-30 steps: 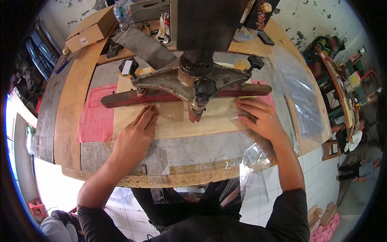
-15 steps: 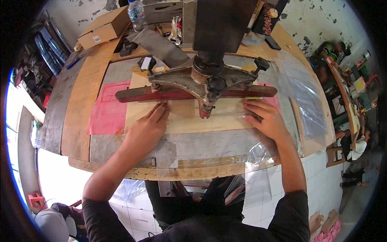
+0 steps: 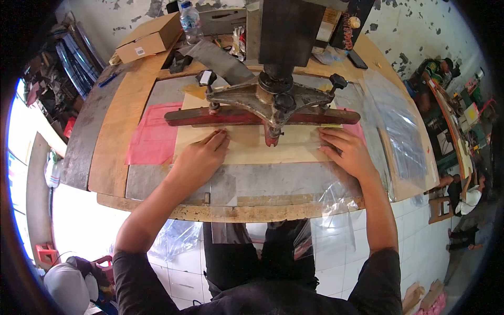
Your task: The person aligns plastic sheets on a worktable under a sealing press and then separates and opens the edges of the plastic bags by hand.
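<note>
My left hand point(image 3: 202, 153) lies on a cream sheet point(image 3: 247, 152), its fingers stretched forward almost to the long bar point(image 3: 231, 118) of a press. On the right side of the same sheet rests my right hand point(image 3: 346, 151), thumb and fingers apart, fingertips close to the bar's right part. A clear plastic film point(image 3: 283, 198) spreads between my forearms and hangs over the table's front edge; its far edge is hard to make out. The bar, worn and reddish, hangs from a metal bracket point(image 3: 247, 100) with knobs. Pink sheet point(image 3: 152, 134) shows beyond the cream one on both sides.
Clear plastic sheets point(image 3: 399, 136) are stacked at the table's right. Behind the press stand a cardboard box point(image 3: 149, 39) and a water bottle point(image 3: 191, 23); a black phone point(image 3: 357, 59) lies back right. Other people point(image 3: 470, 197) are at the far right.
The view has shifted slightly, so the table and press appear farther right on the left side and a little higher. Both hands keep about the same place on the sheet.
</note>
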The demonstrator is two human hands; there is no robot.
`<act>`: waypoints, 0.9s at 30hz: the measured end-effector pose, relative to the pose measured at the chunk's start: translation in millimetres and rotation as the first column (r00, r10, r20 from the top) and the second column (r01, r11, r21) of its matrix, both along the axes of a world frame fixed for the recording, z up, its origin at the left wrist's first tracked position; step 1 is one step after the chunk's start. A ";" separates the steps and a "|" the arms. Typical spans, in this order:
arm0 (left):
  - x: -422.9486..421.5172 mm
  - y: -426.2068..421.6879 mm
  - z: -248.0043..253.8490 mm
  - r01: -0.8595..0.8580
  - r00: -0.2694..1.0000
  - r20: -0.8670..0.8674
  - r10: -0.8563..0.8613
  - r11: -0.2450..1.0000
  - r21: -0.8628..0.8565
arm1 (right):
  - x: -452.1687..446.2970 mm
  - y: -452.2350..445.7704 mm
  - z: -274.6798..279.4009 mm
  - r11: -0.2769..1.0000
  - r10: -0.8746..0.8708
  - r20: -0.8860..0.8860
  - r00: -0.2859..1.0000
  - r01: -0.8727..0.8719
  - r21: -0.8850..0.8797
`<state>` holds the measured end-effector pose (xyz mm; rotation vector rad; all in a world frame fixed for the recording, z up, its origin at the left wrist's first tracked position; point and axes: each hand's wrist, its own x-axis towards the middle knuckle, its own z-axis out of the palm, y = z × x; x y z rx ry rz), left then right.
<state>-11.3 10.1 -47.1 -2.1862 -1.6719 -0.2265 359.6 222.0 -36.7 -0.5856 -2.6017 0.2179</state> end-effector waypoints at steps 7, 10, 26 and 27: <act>1.2 -17.4 28.8 -0.038 0.972 0.221 0.081 0.981 -0.191 | 10.4 -3.9 4.2 0.996 0.018 -0.006 1.000 -0.018 -0.083; 2.5 -36.5 33.4 -0.052 0.869 0.465 0.168 0.966 -0.253 | 17.8 -5.7 7.5 0.986 0.038 -0.031 0.999 -0.043 -0.163; 42.0 -97.1 2.4 -0.341 0.572 0.801 0.176 0.940 0.036 | 100.3 -87.7 -38.9 0.857 -0.515 -0.467 0.718 0.448 -0.256; 42.1 -98.7 3.7 -0.358 0.588 0.794 0.157 0.930 0.081 | 97.9 -86.4 -39.4 0.842 -0.537 -0.476 0.697 0.475 -0.254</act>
